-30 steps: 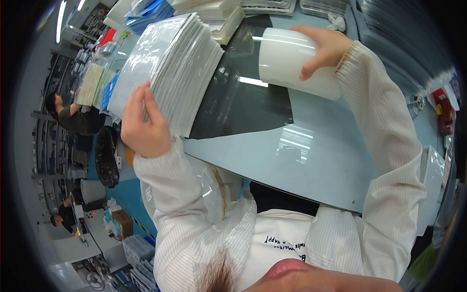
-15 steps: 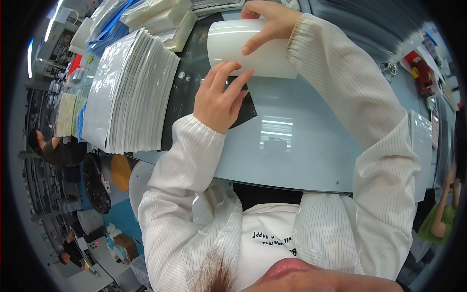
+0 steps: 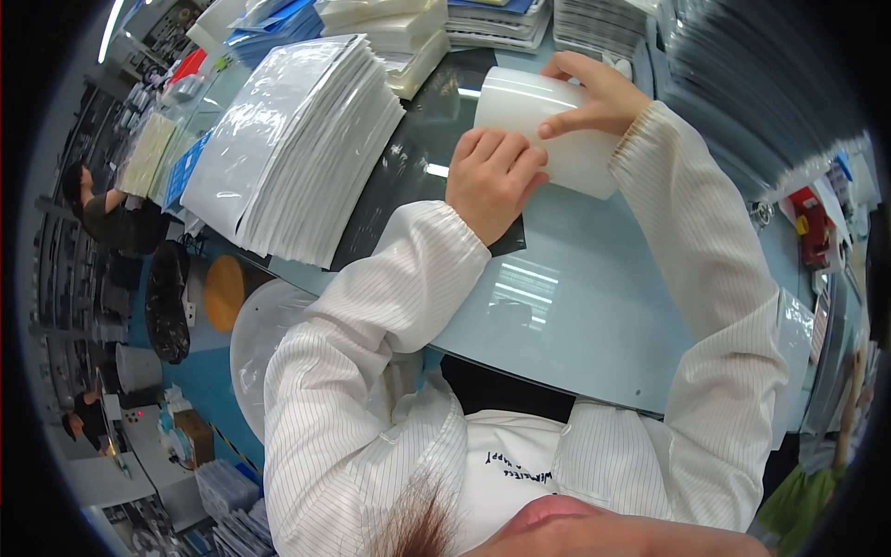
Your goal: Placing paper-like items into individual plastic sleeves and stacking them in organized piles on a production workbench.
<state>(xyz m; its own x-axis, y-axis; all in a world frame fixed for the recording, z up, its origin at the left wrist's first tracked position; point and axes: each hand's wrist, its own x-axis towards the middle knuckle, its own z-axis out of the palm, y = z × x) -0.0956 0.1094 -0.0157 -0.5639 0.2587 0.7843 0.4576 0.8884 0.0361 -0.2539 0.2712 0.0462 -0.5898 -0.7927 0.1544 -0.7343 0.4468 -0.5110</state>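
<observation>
A wide roll of milky, translucent film [image 3: 520, 100] lies on its side at the far part of the table. My right hand [image 3: 601, 97] reaches over its right part, with thumb on the near face and fingers curling over the far side. My left hand [image 3: 497, 176] is at the roll's near edge. Its fingers are bent and drawn together; the thumb is mostly hidden, and whatever is between them cannot be made out. Under the left hand and part of the roll lies a dark sheet [image 3: 422, 139] on the pale, glossy tabletop [image 3: 594, 278].
A tall stack of white plastic-wrapped sheets [image 3: 306, 148] stands left of my left hand. Cream packs [image 3: 394, 37] and more stacked sheets [image 3: 501, 23] are behind it. Dark layered sheets [image 3: 752, 84] rise at the far right, near a red device [image 3: 814, 227]. A co-worker [image 3: 116, 213] is at left.
My left fingers, spread before, have closed together against the roll's near edge. My right hand still holds the roll. The whole view has shifted and tilted slightly.
</observation>
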